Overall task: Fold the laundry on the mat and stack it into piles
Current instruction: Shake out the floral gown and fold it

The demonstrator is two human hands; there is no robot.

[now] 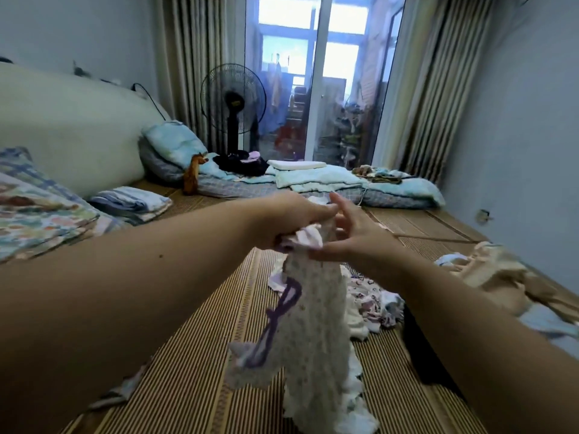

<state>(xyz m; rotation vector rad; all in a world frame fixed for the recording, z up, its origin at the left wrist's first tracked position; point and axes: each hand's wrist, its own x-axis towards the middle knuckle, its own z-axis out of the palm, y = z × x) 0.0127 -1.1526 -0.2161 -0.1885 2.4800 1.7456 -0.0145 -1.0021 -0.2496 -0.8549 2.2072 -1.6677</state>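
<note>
Roughly midway, it seems: a folded stack of blue-and-white striped cloth (131,202) sits far left on the brown striped woven mat (194,386), while a loose heap of pale printed laundry (372,303) and a crumpled beige garment (492,274) wait unfolded on the right. Both arms reach forward. The left hand (293,220) clenches the top of a white speckled garment with purple trim (316,324), which hangs down to the mat. The right hand (355,236), fingers straight and spread, touches it.

My cloth (313,311) is white with tiny dots and a purple edge. The mat (194,371) has brown and tan stripes. The pillow (175,142) is light blue, the fan (233,101) is black, and the curtains (438,89) have pale stripes.
</note>
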